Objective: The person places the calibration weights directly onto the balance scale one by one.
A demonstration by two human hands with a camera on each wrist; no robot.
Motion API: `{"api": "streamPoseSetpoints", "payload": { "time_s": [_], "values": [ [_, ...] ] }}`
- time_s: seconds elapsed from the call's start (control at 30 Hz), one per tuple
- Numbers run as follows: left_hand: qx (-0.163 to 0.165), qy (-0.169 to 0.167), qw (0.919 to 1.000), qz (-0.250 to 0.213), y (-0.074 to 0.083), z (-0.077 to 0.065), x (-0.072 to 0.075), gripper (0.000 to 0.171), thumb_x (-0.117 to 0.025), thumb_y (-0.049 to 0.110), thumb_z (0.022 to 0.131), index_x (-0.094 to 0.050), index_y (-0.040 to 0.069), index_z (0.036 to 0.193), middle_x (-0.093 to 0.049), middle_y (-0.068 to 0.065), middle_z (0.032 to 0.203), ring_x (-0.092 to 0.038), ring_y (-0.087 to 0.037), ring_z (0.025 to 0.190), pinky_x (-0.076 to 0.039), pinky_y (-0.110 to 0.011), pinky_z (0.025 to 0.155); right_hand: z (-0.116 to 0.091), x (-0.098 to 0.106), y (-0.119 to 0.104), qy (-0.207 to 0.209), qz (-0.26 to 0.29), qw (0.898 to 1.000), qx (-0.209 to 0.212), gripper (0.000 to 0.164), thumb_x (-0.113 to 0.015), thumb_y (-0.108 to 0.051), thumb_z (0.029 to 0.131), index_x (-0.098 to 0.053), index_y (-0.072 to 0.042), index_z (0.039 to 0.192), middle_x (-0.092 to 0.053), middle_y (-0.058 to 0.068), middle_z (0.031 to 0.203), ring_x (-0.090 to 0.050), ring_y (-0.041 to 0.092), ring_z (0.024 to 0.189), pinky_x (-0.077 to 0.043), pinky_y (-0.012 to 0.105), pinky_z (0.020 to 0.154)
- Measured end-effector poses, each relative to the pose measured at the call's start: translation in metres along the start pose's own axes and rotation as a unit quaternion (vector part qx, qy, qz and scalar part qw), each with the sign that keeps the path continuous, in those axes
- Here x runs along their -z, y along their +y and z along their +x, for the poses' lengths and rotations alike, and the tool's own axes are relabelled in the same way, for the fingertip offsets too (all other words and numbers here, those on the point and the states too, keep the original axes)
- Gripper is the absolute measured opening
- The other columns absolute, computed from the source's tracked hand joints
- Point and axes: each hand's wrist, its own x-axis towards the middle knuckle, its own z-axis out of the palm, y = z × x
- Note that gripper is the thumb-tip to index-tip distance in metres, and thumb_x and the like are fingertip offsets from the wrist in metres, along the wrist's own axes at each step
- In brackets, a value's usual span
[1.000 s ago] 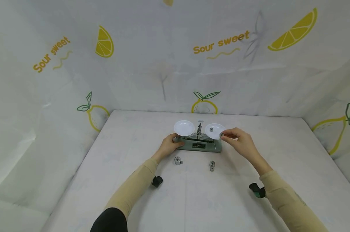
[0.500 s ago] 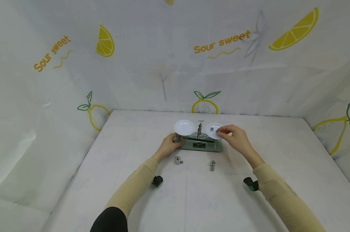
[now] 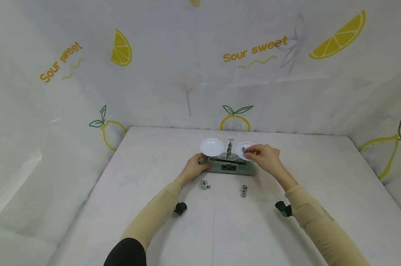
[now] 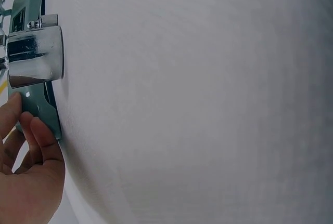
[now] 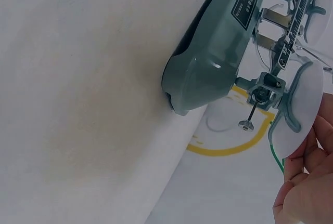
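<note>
A green two-pan balance scale (image 3: 240, 169) stands toward the back of the table. My left hand (image 3: 193, 167) grips the left end of its base, thumb in front; the left wrist view shows those fingers (image 4: 44, 141) at the base's end. Over the right pan (image 3: 240, 156), my right hand (image 3: 265, 158) pinches a small metal weight (image 3: 245, 152) between thumb and fingertips, close beside another weight (image 3: 243, 148) on that pan. In the right wrist view the pan (image 5: 302, 125) hides the weights. The left pan (image 3: 212, 147) bears nothing.
In front of the scale, a larger metal weight (image 3: 204, 184) stands with a tiny one (image 3: 208, 187) at its right. Farther right are two more weights (image 3: 243, 189), one before the other. A lemon-print sheet (image 3: 174, 85) rises behind the table.
My right hand has moved left over the right pan, carrying the small weight from the pan's right rim to beside the weight lying there. The left hand keeps its grip on the base.
</note>
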Motion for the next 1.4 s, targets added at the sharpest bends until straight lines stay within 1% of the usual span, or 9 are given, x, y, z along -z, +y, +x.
{"api": "streamPoseSetpoints", "payload": {
  "time_s": [0.37,0.43,0.57,0.73,0.83,0.93,1.07,1.17,1.4],
  "values": [
    [0.002,-0.001,1.0,-0.002,-0.001,0.0,0.0,0.043,-0.067,0.029,0.086,-0.055,0.011,0.123,-0.057,-0.008,0.122,-0.054,-0.014,0.082,-0.046,-0.022,0.066,0.001,-0.003,-0.001,0.008,0.017,1.0,-0.008,0.02,-0.066,-0.018,0.086,-0.069,-0.004,0.1,-0.071,0.015,0.089,-0.061,0.03,0.084,-0.024,0.056,0.086],
    [0.002,-0.001,1.0,-0.003,-0.001,0.0,0.0,0.044,-0.067,0.029,0.086,-0.055,0.01,0.123,-0.057,-0.009,0.121,-0.054,-0.014,0.081,-0.046,-0.022,0.066,0.0,-0.002,-0.002,0.01,0.018,1.0,-0.009,0.02,-0.065,-0.017,0.086,-0.068,-0.004,0.101,-0.07,0.015,0.09,-0.061,0.03,0.085,-0.026,0.053,0.085],
    [0.002,0.002,1.0,-0.003,0.0,-0.002,0.0,0.043,-0.066,0.028,0.086,-0.055,0.009,0.124,-0.057,-0.009,0.122,-0.055,-0.014,0.082,-0.046,-0.022,0.067,-0.003,-0.001,-0.002,0.021,0.009,1.0,-0.001,0.019,-0.064,-0.016,0.087,-0.068,-0.004,0.101,-0.07,0.014,0.093,-0.061,0.027,0.085,-0.033,0.041,0.077],
    [0.005,0.002,1.0,0.001,0.0,-0.002,0.0,0.043,-0.066,0.028,0.086,-0.055,0.01,0.124,-0.057,-0.009,0.123,-0.056,-0.015,0.084,-0.046,-0.023,0.068,-0.013,0.0,-0.003,0.052,0.004,0.998,0.033,0.017,-0.065,-0.014,0.087,-0.069,-0.003,0.098,-0.069,0.013,0.088,-0.059,0.026,0.082,-0.034,0.033,0.07],
    [0.007,0.003,1.0,0.002,0.001,-0.002,0.0,0.043,-0.066,0.029,0.086,-0.055,0.011,0.124,-0.057,-0.008,0.124,-0.056,-0.015,0.085,-0.046,-0.023,0.069,-0.022,0.0,-0.005,0.064,0.015,0.997,0.05,0.015,-0.066,-0.014,0.086,-0.07,-0.004,0.097,-0.067,0.011,0.085,-0.057,0.022,0.078,-0.037,0.029,0.064],
    [0.005,0.002,1.0,0.001,0.002,-0.002,0.0,0.043,-0.066,0.03,0.086,-0.055,0.011,0.123,-0.057,-0.008,0.123,-0.056,-0.016,0.085,-0.046,-0.023,0.069,-0.031,-0.001,-0.004,0.067,0.025,0.996,0.054,0.014,-0.066,-0.016,0.086,-0.07,-0.008,0.096,-0.066,0.005,0.083,-0.052,0.014,0.074,-0.04,0.023,0.055],
    [0.006,0.004,1.0,0.003,0.001,-0.001,0.001,0.043,-0.066,0.029,0.086,-0.055,0.011,0.123,-0.057,-0.008,0.123,-0.057,-0.016,0.086,-0.046,-0.023,0.07,-0.041,-0.006,0.0,0.051,0.045,0.996,0.065,0.011,-0.067,-0.016,0.086,-0.07,-0.011,0.095,-0.064,0.0,0.081,-0.046,0.006,0.068,-0.04,0.02,0.055],
    [0.008,0.007,0.9999,0.003,0.002,-0.002,0.001,0.042,-0.066,0.028,0.086,-0.056,0.01,0.123,-0.056,-0.008,0.125,-0.057,-0.017,0.089,-0.047,-0.025,0.071,-0.045,-0.011,0.006,0.027,0.055,0.995,0.082,0.011,-0.066,-0.014,0.086,-0.07,-0.009,0.095,-0.065,0.0,0.082,-0.046,0.004,0.066,-0.041,0.019,0.056],
    [0.007,0.004,0.9999,0.006,0.004,-0.002,0.0,0.043,-0.065,0.028,0.086,-0.055,0.011,0.124,-0.055,-0.008,0.128,-0.058,-0.019,0.093,-0.048,-0.027,0.075,-0.053,-0.019,0.017,-0.059,0.065,0.992,0.087,0.016,-0.064,-0.016,0.088,-0.068,-0.009,0.101,-0.065,-0.003,0.086,-0.05,0.002,0.073,-0.044,0.02,0.062]
  ]
}}
